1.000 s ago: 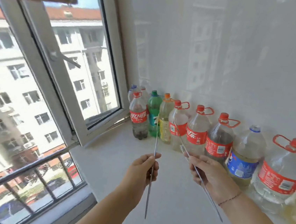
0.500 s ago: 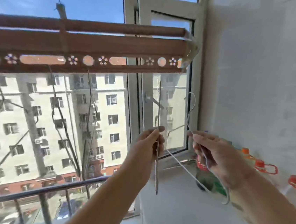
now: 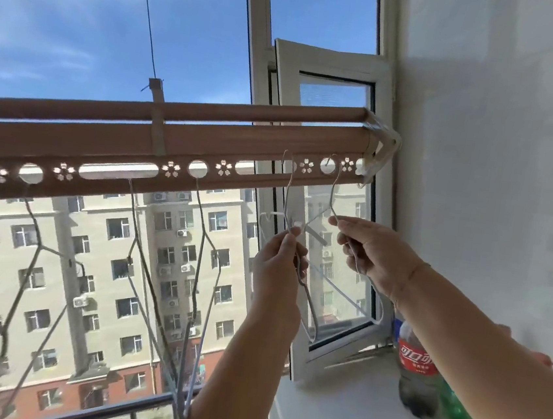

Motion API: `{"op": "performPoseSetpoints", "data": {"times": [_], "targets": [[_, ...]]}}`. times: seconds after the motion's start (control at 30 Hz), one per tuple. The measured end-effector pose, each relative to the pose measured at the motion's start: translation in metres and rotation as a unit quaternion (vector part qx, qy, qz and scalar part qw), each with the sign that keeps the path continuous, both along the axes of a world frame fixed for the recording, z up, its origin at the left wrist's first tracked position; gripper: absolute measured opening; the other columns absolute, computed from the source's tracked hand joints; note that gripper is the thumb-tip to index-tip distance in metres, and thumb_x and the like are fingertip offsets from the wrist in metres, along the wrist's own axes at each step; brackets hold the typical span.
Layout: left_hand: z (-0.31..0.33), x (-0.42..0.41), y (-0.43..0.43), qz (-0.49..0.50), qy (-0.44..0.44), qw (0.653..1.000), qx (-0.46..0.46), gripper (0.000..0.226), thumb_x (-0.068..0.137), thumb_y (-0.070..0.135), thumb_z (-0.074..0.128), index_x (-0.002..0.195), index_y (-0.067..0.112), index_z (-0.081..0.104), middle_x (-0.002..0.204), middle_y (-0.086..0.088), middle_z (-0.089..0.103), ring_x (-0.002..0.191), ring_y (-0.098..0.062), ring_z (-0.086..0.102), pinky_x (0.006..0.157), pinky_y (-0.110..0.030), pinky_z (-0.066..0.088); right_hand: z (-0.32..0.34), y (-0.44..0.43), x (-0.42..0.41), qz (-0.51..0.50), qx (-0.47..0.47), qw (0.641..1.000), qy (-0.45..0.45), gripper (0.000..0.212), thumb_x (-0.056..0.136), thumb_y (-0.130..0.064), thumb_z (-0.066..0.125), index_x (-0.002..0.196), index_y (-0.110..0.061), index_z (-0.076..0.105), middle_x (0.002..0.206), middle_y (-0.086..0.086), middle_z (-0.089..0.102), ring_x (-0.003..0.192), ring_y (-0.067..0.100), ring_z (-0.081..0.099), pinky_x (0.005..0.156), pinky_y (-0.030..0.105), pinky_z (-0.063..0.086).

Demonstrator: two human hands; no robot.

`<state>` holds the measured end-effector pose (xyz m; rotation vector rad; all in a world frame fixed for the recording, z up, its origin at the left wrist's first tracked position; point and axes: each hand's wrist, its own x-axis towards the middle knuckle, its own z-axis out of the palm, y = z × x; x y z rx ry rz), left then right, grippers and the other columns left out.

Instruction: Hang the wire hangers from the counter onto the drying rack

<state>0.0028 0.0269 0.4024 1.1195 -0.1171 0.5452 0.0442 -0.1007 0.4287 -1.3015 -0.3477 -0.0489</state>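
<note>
Two wire hangers are up at the drying rack (image 3: 103, 153), one per hand. Both are thin, pale, glossy wire: a triangular body with a small hook on top. Left hand (image 3: 279, 264) pinches the left hanger (image 3: 289, 190) at the neck, its hook raised against the rack's perforated strip beside a long slot. Right hand (image 3: 376, 254) grips the right hanger (image 3: 332, 194) just below the neck, its hook at a round hole near the rack's end. Can't tell if either hook is seated. Several darker hangers (image 3: 194, 303) hang from holes further left. Cola bottle (image 3: 417, 367) and green bottle (image 3: 455, 409) stand on the white counter (image 3: 348, 418).
</note>
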Motion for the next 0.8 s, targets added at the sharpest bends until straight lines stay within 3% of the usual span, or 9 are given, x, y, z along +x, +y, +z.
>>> {"op": "performPoseSetpoints", "data": {"times": [0.23,0.33,0.43,0.63,0.8], "targets": [[-0.005,0.028,0.022,0.006,0.044,0.999,-0.012,0.02,0.097,0.01,0.045,0.101,0.007,0.064,0.064,-0.001,0.052,0.052,-0.011,0.044,0.051,-0.023,0.033,-0.01,0.013,0.028,-0.022,-0.02,0.999,0.032,0.022,0.091,-0.013,0.054,0.108,-0.003,0.064,0.067,0.001,0.051,0.056,0.008,0.038,0.051,0.02,0.028],[-0.009,0.035,0.028,-0.001,0.059,0.998,-0.024,0.018,0.096,0.012,0.047,0.097,0.009,0.064,0.062,-0.001,0.052,0.05,-0.01,0.044,0.048,-0.02,0.035,-0.014,0.014,0.034,-0.02,-0.015,0.999,0.043,0.02,0.092,-0.012,0.053,0.106,-0.003,0.064,0.068,0.002,0.05,0.055,0.008,0.039,0.043,0.017,0.033],[-0.01,0.041,0.033,-0.005,0.061,0.998,-0.034,0.017,0.096,0.012,0.048,0.096,0.01,0.065,0.062,-0.001,0.052,0.049,-0.009,0.044,0.045,-0.018,0.036,-0.016,0.014,0.039,-0.022,-0.013,0.998,0.053,0.019,0.092,-0.013,0.053,0.103,-0.002,0.064,0.068,0.002,0.05,0.054,0.009,0.039,0.048,0.019,0.032],[-0.015,0.041,0.039,-0.023,0.064,0.997,-0.039,0.015,0.094,0.014,0.051,0.087,0.011,0.063,0.061,-0.001,0.051,0.048,-0.009,0.044,0.047,-0.019,0.038,-0.02,0.016,0.034,-0.03,-0.013,0.998,0.061,0.016,0.091,-0.014,0.053,0.096,-0.004,0.065,0.067,0.002,0.054,0.053,0.008,0.04,0.042,0.016,0.035],[-0.035,0.033,0.052,-0.01,0.058,0.997,-0.049,0.008,0.093,0.017,0.055,0.092,0.011,0.06,0.064,-0.001,0.051,0.053,-0.01,0.044,0.056,-0.022,0.037,-0.031,0.011,0.016,-0.049,-0.028,0.998,0.029,0.018,0.093,-0.017,0.051,0.099,-0.008,0.065,0.075,0.003,0.055,0.064,0.01,0.046,0.06,0.023,0.036]]}}
